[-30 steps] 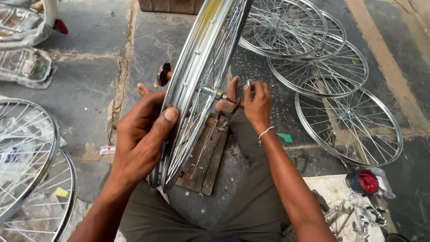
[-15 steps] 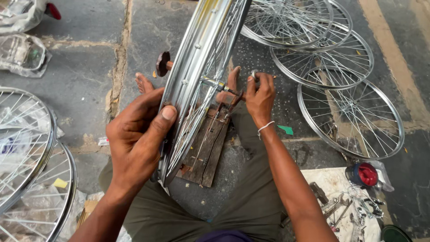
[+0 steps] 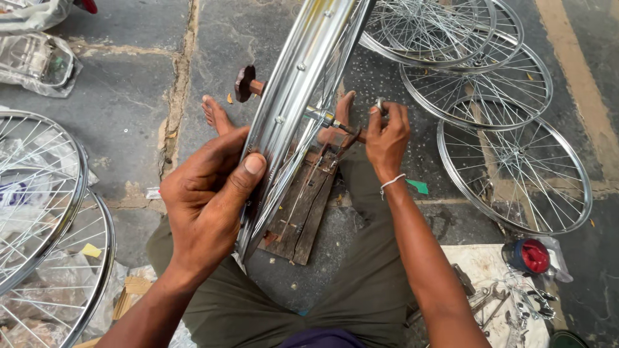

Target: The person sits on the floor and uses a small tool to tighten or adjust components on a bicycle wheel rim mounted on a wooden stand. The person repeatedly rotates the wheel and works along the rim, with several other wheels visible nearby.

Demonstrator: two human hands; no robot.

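Note:
A shiny steel bicycle wheel rim (image 3: 298, 90) stands upright on edge between my knees, with thin spokes running to its hub axle (image 3: 325, 118). My left hand (image 3: 209, 196) grips the near edge of the rim, thumb pressed on its outer face. On the far side, at the hub, my right hand (image 3: 385, 136) is closed on a small metal tool (image 3: 379, 103). Under the wheel lies a worn wooden board (image 3: 303, 206), and both my bare feet rest beside it.
Finished spoked wheels lie stacked at the upper right (image 3: 496, 84) and at the left (image 3: 45, 212). A cloth (image 3: 483, 270) at the lower right holds metal tools and a red-capped container (image 3: 530, 255). A wooden-handled tool (image 3: 246, 84) lies behind the rim. Plastic-wrapped parts (image 3: 32, 61) sit top left.
The view has shifted slightly closer and lower. Both hands keep their holds on the rim and at the hub; the right hand has shifted a little at the axle.

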